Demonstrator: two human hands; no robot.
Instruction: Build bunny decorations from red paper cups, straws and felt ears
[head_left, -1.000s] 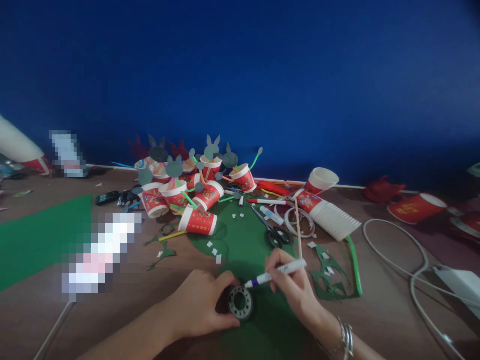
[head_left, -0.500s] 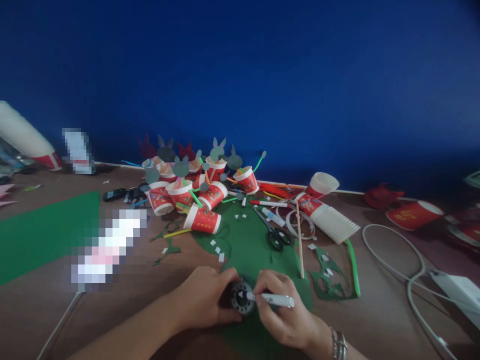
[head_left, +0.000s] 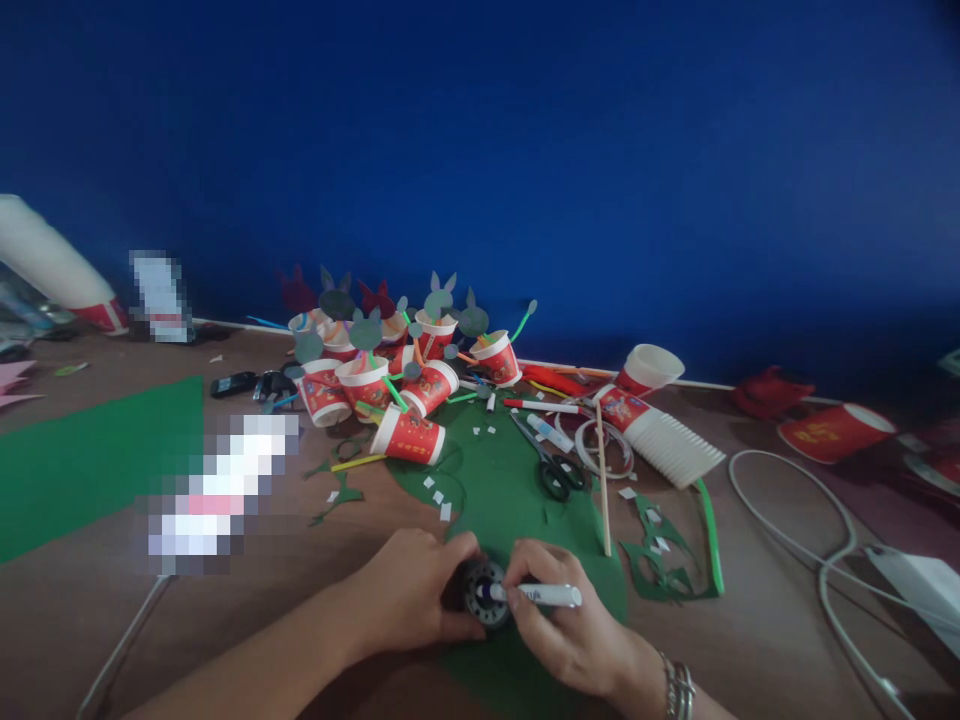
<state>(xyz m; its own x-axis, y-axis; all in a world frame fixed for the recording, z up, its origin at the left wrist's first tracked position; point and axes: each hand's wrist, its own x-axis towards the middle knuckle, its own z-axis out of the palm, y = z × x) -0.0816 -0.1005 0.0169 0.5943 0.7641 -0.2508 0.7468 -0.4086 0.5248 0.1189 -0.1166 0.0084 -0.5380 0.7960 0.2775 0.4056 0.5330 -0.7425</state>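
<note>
My left hand (head_left: 420,590) is closed around the side of a small round dark disc-like object (head_left: 480,613) with a ring of holes near its rim. Its exact kind I cannot make out. In my right hand (head_left: 559,620) is a white marker (head_left: 551,595), pinched near its dark tip, which points left onto the middle of the round object. Both hands work over a sheet of green paper (head_left: 510,500). Black-handled scissors (head_left: 559,475) and a thin wooden stick (head_left: 602,490) lie beyond my right hand.
Red paper cups (head_left: 409,436) with paper animal heads cluster at the back. A stack of cups (head_left: 667,440) lies back right, near green paper scraps (head_left: 660,560). A white cable (head_left: 832,560) loops at right; a blurred-out bright device (head_left: 225,490) lies left, beside green paper (head_left: 97,460).
The marker has tilted slightly and shifted a little left, its tip still over the round object. My left hand keeps its hold. The whole view has shifted slightly.
</note>
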